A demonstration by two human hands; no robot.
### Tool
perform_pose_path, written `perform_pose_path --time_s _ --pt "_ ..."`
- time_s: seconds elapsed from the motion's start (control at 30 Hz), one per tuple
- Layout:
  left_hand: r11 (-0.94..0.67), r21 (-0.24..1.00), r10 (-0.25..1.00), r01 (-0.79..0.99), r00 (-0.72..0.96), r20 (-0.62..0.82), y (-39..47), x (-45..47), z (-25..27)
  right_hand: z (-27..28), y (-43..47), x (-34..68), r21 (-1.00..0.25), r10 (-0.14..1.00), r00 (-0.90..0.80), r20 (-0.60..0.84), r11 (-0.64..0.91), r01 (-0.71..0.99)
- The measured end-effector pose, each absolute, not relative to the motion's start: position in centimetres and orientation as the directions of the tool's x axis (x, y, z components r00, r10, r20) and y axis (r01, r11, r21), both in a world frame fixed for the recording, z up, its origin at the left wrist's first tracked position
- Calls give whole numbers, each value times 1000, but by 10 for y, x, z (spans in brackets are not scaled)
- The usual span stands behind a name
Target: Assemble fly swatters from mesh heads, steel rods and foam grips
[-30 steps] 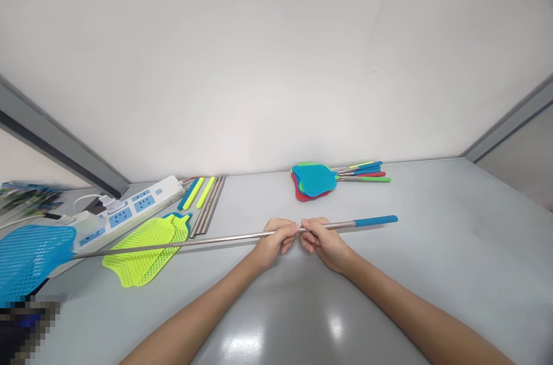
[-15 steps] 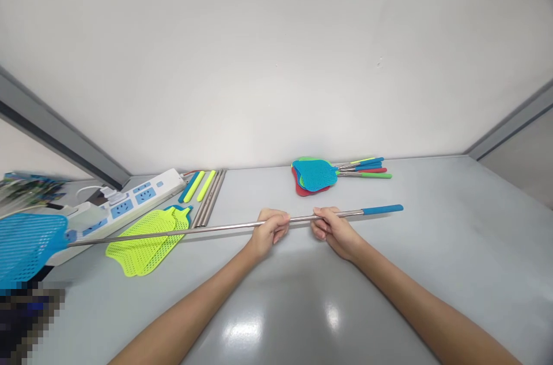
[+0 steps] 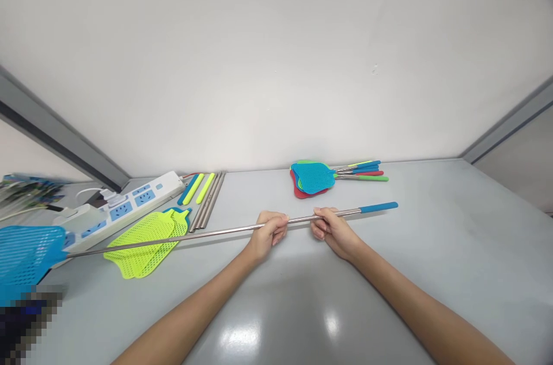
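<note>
While the left hand (image 3: 268, 234) and right hand (image 3: 336, 232) have fingers curled round the blue swatter (image 3: 199, 235), above the table (image 3: 423, 227) and seemingly complete, assembled swatters (image 3: 314, 178) lie near the wall (image 3: 276, 65); loose heads (image 3: 149, 227), rods (image 3: 213, 201) and grips (image 3: 193, 189) are yet unjoined.

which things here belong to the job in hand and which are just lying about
Part of the job, it seems:
blue-headed swatter, its metal pole held in the left hand and right hand
loose swatter heads
metal tubes
loose grips
stacked swatters

Probably just lying about:
white power strip
white plug
blurred bundle at the left edge
</note>
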State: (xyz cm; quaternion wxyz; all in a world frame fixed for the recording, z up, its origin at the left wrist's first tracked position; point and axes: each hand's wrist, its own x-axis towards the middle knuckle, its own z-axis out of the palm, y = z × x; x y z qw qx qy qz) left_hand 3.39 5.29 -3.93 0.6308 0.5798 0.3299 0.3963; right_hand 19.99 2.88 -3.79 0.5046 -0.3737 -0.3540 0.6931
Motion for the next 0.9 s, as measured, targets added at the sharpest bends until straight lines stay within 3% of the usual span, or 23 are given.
perform_pose_path --time_s 0.2,0.5,0.67,0.9 --pt "-9 999 897 -51 442 30 51 36 -40 -41 30 197 -803 980 -111 -165 -199 -562" --pt "-12 993 968 -119 249 42 53 36 -40 -41 33 198 -704 979 -15 -204 -157 -693" --pt "-23 999 990 -45 140 29 49 39 -36 -40 37 199 -719 971 101 -218 -90 -689" --pt "-17 1000 980 10 199 15 50 39 -35 -38 42 205 -767 957 197 -215 -40 -641"
